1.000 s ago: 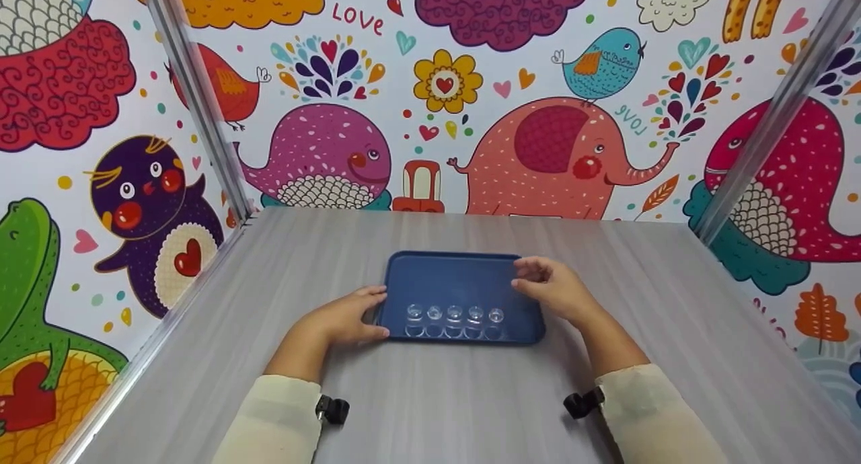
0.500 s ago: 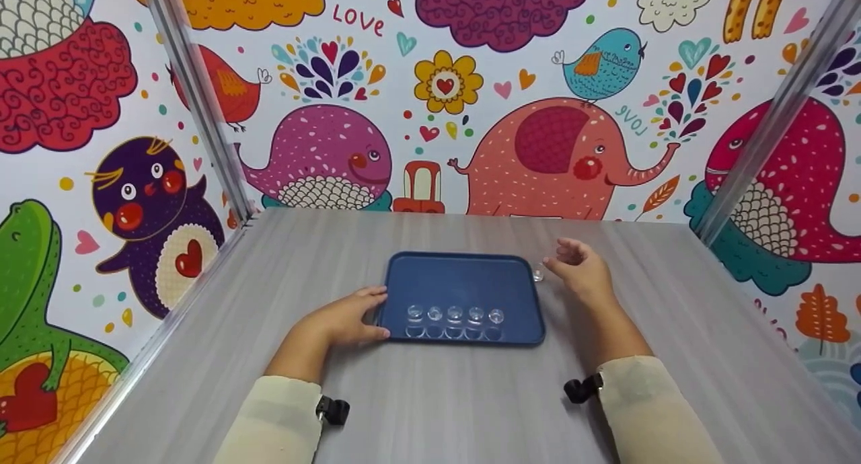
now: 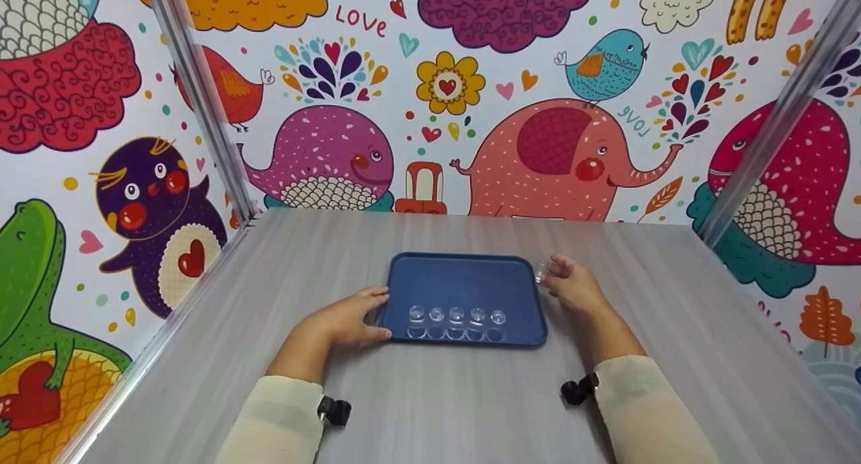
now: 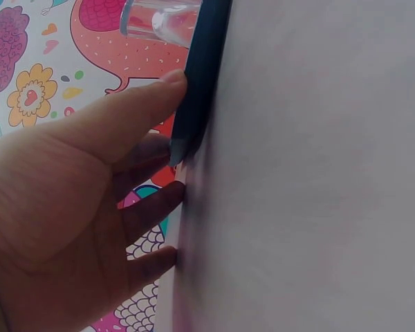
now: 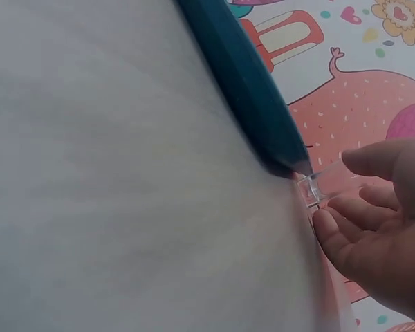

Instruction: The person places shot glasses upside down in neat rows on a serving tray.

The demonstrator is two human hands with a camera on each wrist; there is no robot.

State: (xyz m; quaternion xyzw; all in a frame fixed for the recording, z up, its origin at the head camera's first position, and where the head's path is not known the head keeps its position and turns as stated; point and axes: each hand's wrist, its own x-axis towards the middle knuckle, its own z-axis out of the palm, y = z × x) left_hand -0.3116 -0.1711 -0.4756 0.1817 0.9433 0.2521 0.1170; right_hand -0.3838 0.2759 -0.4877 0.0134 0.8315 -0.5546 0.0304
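Note:
A blue tray [image 3: 464,282] lies on the table, bearing several small clear glasses [image 3: 457,315] in a row along its near side. One more clear glass [image 5: 321,183] stands on the table just off the tray's right edge. My right hand [image 3: 578,288] holds this glass, thumb on one side and bent fingers on the other, as the right wrist view shows. At the opposite edge, my left hand [image 3: 346,318] rests with fingers spread. In the left wrist view its thumb [image 4: 155,97] touches the tray's rim while the lower fingertips reach the tabletop.
The grey wood-grain table [image 3: 430,403] meets walls printed with cartoon animals [image 3: 545,158] at the back and sides. Metal posts [image 3: 202,101] mark the corners. A small black camera [image 3: 334,410] is strapped to each cream sleeve [image 3: 276,417].
My right hand moves from over the tray's right edge out to the right, exposing the lone glass, then comes back left onto it. My left hand and the tray stay put.

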